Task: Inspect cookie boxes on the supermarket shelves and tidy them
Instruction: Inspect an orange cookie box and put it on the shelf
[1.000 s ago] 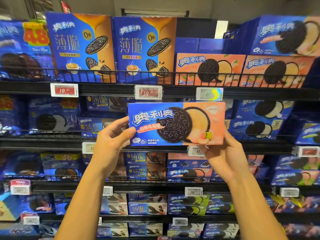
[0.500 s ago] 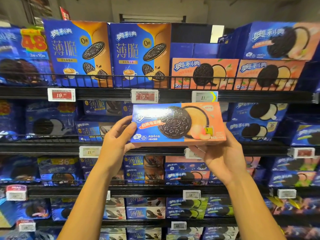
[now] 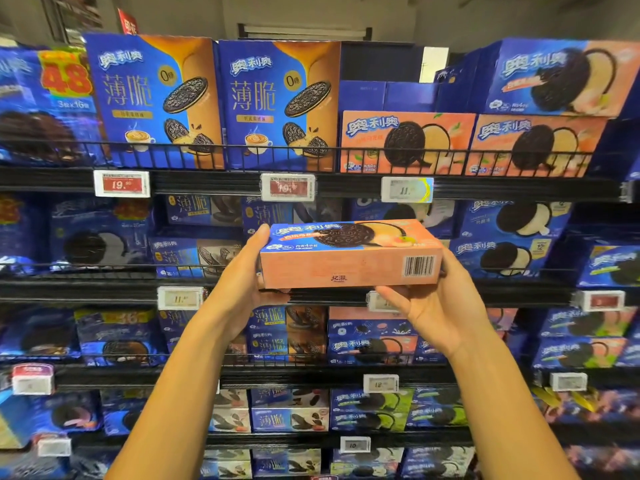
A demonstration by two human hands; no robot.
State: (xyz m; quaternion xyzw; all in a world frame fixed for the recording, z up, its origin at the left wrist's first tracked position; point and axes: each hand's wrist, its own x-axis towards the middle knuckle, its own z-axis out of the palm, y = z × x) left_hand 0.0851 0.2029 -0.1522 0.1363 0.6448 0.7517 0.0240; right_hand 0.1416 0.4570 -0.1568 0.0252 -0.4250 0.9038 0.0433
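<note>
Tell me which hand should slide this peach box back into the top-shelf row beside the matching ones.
Right, probably. The right hand holds the peach box at its barcode end, below the matching peach boxes on the top shelf. The left hand grips the far end, under the blue-and-gold boxes.

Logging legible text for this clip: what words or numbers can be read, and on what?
"奥利奥": held peach box, front.
"OREO": cookie printed on it.
"薄脆": two tall blue boxes, top shelf.
"48", "3枚x16": bulk pack, top left.
"19.": red price tag.
"12", "10": lower tags.
Barcode digits and small print: unreadable.
</note>
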